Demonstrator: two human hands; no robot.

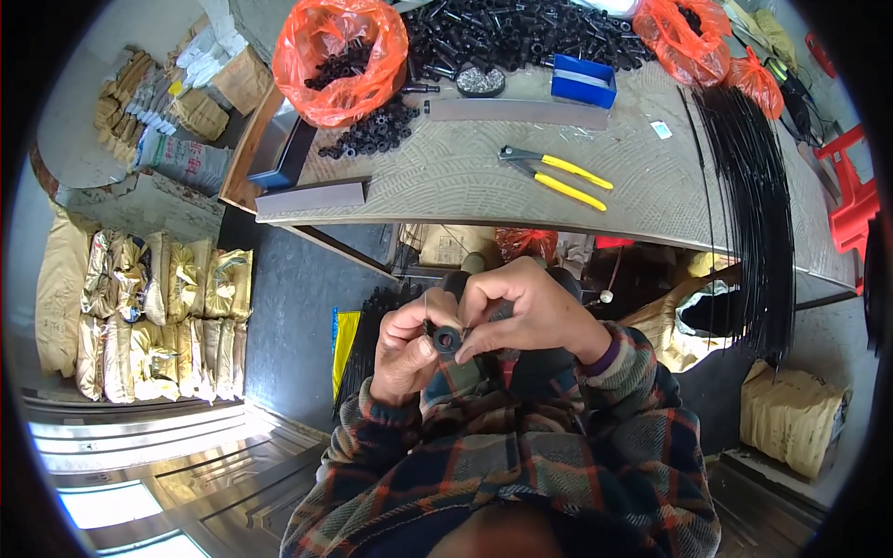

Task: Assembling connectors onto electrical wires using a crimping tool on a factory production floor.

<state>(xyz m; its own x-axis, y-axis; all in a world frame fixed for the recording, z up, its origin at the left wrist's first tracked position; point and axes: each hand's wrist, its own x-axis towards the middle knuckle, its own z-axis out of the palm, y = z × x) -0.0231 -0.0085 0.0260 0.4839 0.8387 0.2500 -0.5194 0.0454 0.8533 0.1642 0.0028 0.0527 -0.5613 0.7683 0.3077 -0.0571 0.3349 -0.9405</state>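
Close to my lap, my left hand (406,346) pinches a small black part with a round, ring-like end (446,340). The hole in that end faces up toward me. Beside it, my right hand (523,312) has its thumb and forefinger closed together at the part's right side; what lies between those fingertips is too small to make out. A thin strand stands up at the left fingers. Beyond my hands, yellow-handled cutting pliers (558,177) lie on the table (446,191).
A heap of black parts (530,33), an orange plastic bag (339,65), a blue box (584,82) and loose black rings (372,130) occupy the table's far side. Long black rods (749,186) overhang its right edge. Metal strips (516,112) lie across it. Wrapped bundles (158,316) stand left.
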